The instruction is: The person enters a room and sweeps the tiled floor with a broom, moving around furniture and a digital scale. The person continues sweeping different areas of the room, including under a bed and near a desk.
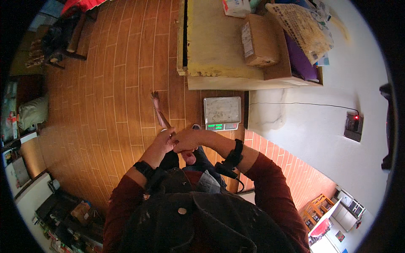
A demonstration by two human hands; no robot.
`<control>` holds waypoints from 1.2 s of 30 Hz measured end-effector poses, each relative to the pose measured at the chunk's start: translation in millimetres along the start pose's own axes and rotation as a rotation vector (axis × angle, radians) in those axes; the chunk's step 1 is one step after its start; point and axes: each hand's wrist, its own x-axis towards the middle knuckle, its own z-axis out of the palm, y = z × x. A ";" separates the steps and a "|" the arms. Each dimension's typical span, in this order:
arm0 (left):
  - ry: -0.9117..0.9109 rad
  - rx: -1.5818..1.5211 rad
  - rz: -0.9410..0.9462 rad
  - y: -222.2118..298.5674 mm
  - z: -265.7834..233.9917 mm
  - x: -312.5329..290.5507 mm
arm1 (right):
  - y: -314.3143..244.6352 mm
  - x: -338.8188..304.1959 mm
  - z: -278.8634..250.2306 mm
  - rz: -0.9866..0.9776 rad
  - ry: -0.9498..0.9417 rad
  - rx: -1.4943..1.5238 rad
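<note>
A long stick (157, 108) in front, with brown floor (105, 80) on its left

At the far left of the frame, a puffy bag (33, 113) sits by the rim. Above it, in the upper left, are a dark chair (69, 42) and a red cloth (80, 4). In the lower left, a dark shelf (63, 215) is full of things.

Next comes the brown floor. It runs wide from these things to the middle, so the most room to move is on this side.

The stick is just left of the middle. Its ragged end points up, over the floor, and its other part goes down into the hands. The left hand (162, 143) is closed around it. The right hand (187, 139) is bent in close, touching the left one. Its fingers are partly hidden, so I cannot tell how far open it is or if it grips the stick.

Right of the hands, near them, is a flat scale (222, 110) with green lights. It sits just below the front edge of a yellow table (219, 46), so room is tight there. A box (261, 40) is on the table.

Farther right, a white wall (303, 126) shuts off that side. A thin cord (303, 103) runs along it to a dark socket (353, 127). Wooden stools (317, 209) are at the lower right.
</note>
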 end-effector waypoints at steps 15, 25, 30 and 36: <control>-0.969 -0.289 -0.095 18.6 -2.4 -57.9 | -24.3 41.7 66.6 -0.496 1.022 0.147; -0.651 0.294 -0.170 21.0 52.8 -85.2 | -23.8 -80.1 58.4 -0.407 1.425 0.625; -0.473 0.335 -0.170 21.6 33.9 -79.2 | -27.9 -171.3 74.8 -0.271 1.544 0.686; -0.398 0.328 -0.207 10.5 21.6 -68.3 | 20.3 -200.0 65.2 -0.124 1.628 0.606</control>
